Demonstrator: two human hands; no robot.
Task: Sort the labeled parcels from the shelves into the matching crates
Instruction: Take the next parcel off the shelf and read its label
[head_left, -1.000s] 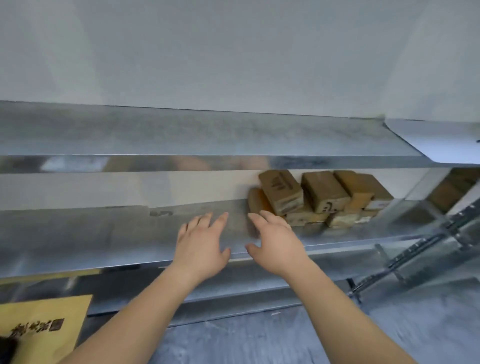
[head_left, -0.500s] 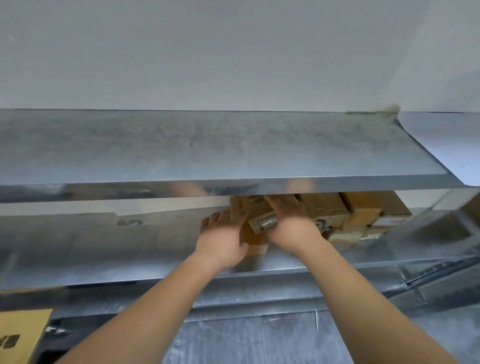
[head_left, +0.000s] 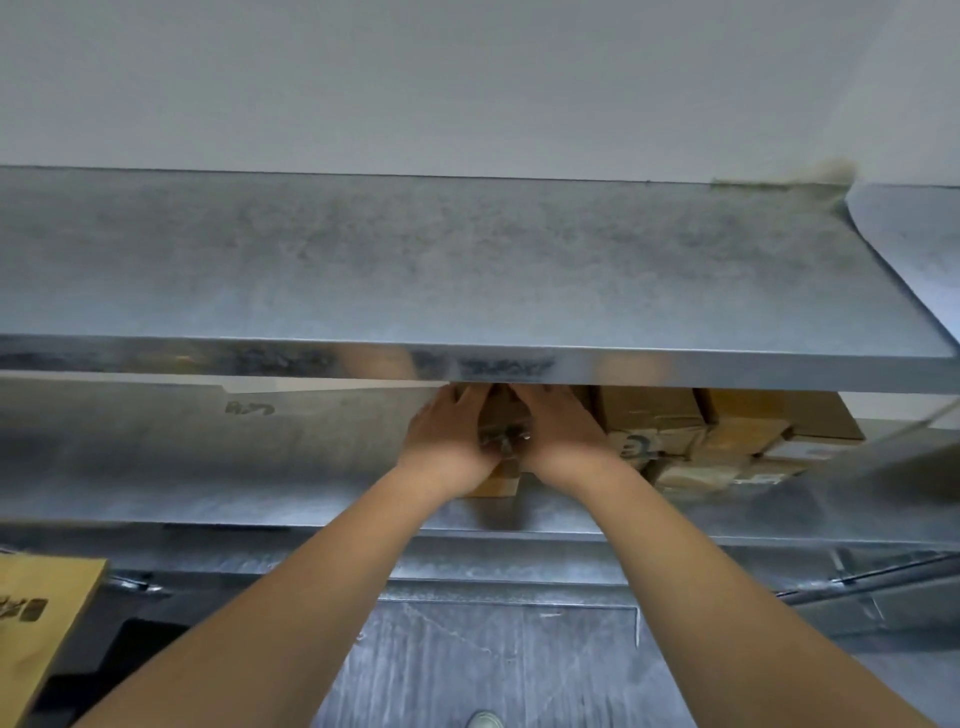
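Parcel (head_left: 501, 423) on the steel shelf (head_left: 260, 467) — left hand (head_left: 449, 441) and right hand (head_left: 563, 439) clasp it (white wall behind).

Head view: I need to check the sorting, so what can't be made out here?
- Label on the parcel: covered by left hand and right hand.
- Fingertips: hidden behind the upper shelf edge.
- Print on the stacked parcels: blurred.
- Matching crates: none in view.

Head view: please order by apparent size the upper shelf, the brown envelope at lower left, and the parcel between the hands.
1. upper shelf, widest across the frame.
2. brown envelope, cut off by the edge and nearer the camera, so unsure.
3. parcel, mostly covered by left hand and right hand.
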